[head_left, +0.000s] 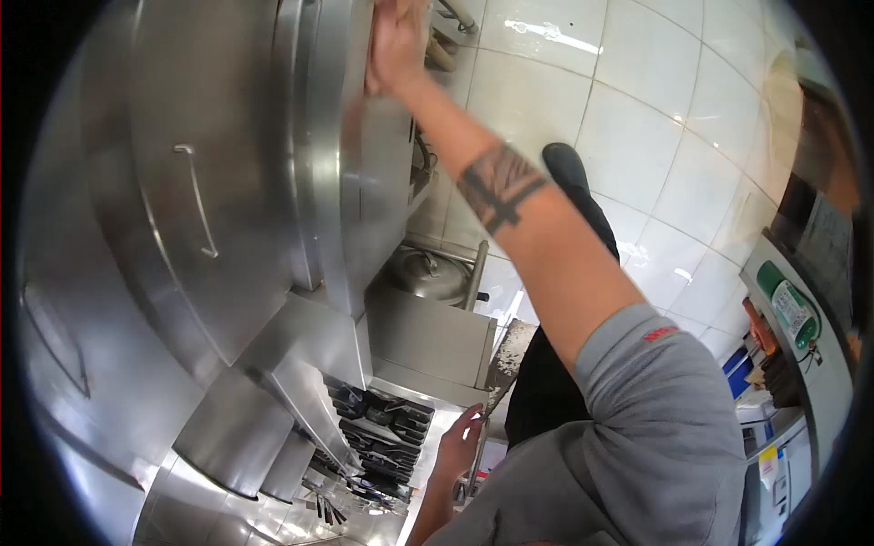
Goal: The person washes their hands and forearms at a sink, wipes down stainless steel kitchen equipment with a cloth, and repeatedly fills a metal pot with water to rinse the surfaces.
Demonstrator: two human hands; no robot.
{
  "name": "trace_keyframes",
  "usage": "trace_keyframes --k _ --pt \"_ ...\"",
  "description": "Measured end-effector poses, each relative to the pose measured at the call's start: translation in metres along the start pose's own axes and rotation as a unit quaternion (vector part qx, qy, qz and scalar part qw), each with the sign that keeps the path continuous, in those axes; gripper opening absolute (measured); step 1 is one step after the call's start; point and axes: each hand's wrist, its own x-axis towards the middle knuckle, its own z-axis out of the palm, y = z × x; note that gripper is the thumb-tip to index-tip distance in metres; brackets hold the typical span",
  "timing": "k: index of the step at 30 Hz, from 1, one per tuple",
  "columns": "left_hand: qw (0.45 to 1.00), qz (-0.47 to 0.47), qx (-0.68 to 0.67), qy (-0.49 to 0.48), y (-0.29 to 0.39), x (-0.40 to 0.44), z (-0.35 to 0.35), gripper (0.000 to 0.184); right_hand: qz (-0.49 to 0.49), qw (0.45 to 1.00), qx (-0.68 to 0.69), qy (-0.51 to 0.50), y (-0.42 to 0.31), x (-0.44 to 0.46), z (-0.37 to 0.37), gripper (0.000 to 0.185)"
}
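My right hand [399, 45] reaches far out at the top, against the edge of a stainless steel panel [350, 182]. It is blurred and partly cut off by the frame, so its fingers and anything in them cannot be made out. My left hand [458, 448] is low in the view at the front edge of a gas stove [382, 437]. Its fingers are loosely stretched and slightly apart, with no object visible in them. Between the two hands lie a bare steel worktop [423, 341] and a round pot lid [428, 273].
Large steel doors with handles [196, 200] fill the left side. White floor tiles [628, 136] spread at upper right, with my shoe [566, 168] on them. At right, a shelf [801, 409] stands near a green bottle [790, 305]. Steel pots [232, 432] are at lower left.
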Motion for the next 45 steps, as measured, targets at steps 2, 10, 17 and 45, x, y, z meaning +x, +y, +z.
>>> trace_keyframes --k 2,10,17,45 --pt "1.000 -0.003 -0.006 -0.009 0.004 0.003 0.006 0.033 0.011 0.998 0.066 0.005 -0.021 0.027 -0.017 0.038" --pt "0.998 0.052 -0.029 -0.009 0.082 -0.001 -0.006 0.031 0.276 0.960 0.013 -0.033 0.009 -0.153 -0.046 0.052" --pt "0.990 0.140 0.013 0.016 0.107 0.012 -0.033 0.031 0.336 0.916 -0.062 -0.211 -0.037 -0.323 -0.050 0.054" --pt "0.997 0.075 -0.015 -0.009 0.073 -0.011 -0.022 0.032 0.073 0.992 -0.020 -0.097 -0.032 -0.101 -0.020 0.046"
